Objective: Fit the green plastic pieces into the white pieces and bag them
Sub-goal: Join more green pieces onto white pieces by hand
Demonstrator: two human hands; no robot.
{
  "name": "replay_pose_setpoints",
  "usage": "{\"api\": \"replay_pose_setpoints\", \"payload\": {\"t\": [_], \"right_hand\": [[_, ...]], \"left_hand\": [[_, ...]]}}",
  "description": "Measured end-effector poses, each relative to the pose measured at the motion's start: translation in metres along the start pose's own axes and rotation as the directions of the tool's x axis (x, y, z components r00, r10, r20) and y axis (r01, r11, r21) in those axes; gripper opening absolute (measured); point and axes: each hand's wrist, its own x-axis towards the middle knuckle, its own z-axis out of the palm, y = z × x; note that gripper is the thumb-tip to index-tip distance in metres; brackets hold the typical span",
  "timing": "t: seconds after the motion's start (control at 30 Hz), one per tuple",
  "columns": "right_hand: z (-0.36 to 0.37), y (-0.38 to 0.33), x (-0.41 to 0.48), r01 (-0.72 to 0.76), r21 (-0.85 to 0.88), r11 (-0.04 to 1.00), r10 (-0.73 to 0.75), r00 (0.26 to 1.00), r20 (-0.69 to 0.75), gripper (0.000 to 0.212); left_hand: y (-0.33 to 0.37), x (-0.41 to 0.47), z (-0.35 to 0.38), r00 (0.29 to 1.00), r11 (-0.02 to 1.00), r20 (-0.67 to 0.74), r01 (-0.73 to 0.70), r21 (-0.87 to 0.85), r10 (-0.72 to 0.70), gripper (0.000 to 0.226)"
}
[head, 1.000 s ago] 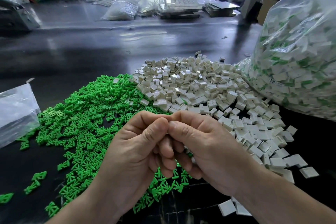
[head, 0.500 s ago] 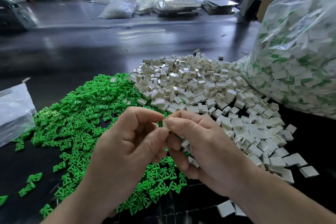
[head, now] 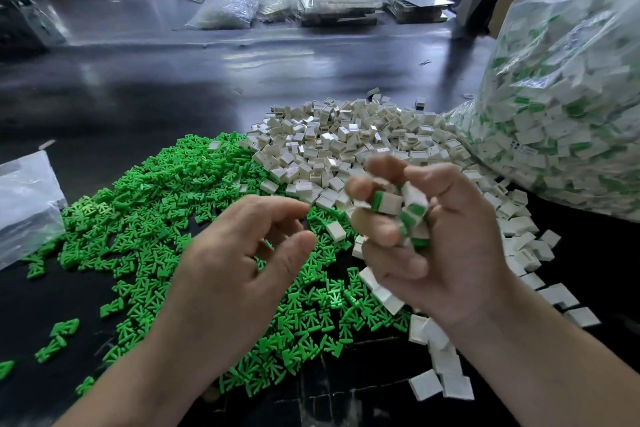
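Observation:
A heap of small green plastic pieces [head: 145, 218] covers the dark table at the left and middle. Behind and to the right of it lies a heap of white square pieces [head: 346, 146]. My right hand [head: 440, 243] is raised over the heaps, palm turned up, its fingers curled round several white pieces with green inserts [head: 398, 208]. My left hand [head: 235, 270] hovers over the green heap with loosely curled fingers and holds nothing. A big clear bag of fitted pieces [head: 568, 87] leans at the right.
A flat clear plastic bag [head: 24, 204] lies at the left edge. The dark table [head: 173, 87] stretches back to more plastic bags [head: 225, 10] and trays [head: 339, 3]. Loose white pieces [head: 440, 385] lie scattered near my right wrist.
My hands have parted. The right hand has lifted and turned palm up with the fitted pieces; the left has let go and drawn back over the green heap.

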Motion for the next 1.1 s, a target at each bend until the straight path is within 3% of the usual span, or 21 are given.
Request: {"api": "replay_pose_setpoints", "payload": {"t": [0.13, 0.27, 0.4, 0.5, 0.57, 0.63, 0.77, 0.93, 1.1], "right_hand": [[-0.003, -0.007, 0.002, 0.026, -0.034, 0.999, -0.031, 0.983, -0.180, 0.015], [-0.006, -0.009, 0.004, 0.000, -0.116, 0.993, -0.038, 0.945, -0.326, 0.010], [-0.007, -0.009, 0.004, -0.036, -0.183, 0.982, -0.033, 0.934, -0.357, 0.011], [-0.008, -0.005, 0.003, -0.067, -0.219, 0.973, -0.012, 0.940, -0.340, 0.014], [-0.008, -0.004, 0.003, -0.086, -0.255, 0.963, -0.004, 0.943, -0.333, 0.019], [-0.008, -0.003, 0.004, -0.108, -0.278, 0.955, 0.005, 0.937, -0.348, 0.024], [-0.008, 0.000, 0.003, -0.172, -0.315, 0.933, 0.039, 0.921, -0.389, 0.020], [-0.006, 0.006, 0.001, -0.276, -0.402, 0.873, 0.131, 0.927, -0.351, 0.018], [0.000, 0.017, -0.002, -0.277, -0.554, 0.786, 0.103, 0.941, -0.323, 0.028]], "left_hand": [[-0.008, -0.002, 0.013, 0.964, 0.946, 0.266, -0.066, 0.316, -0.022, 0.064], [-0.012, 0.004, 0.021, 0.905, 0.880, 0.424, -0.231, 0.415, 0.037, 0.061], [-0.017, 0.009, 0.029, 0.869, 0.852, 0.492, -0.300, 0.430, 0.058, 0.063], [-0.014, 0.011, 0.025, 0.889, 0.865, 0.443, -0.308, 0.396, 0.113, 0.042], [-0.016, 0.012, 0.024, 0.925, 0.877, 0.332, -0.308, 0.370, 0.185, 0.017], [-0.016, 0.012, 0.024, 0.951, 0.890, 0.249, -0.270, 0.367, 0.185, 0.006], [-0.012, 0.012, 0.019, 0.975, 0.947, 0.151, -0.196, 0.256, 0.161, 0.006], [0.001, 0.008, 0.006, 0.995, 1.000, -0.098, -0.007, 0.000, 0.007, 0.018], [0.008, 0.004, 0.001, 0.996, 0.979, -0.073, 0.033, -0.201, -0.048, 0.015]]}}
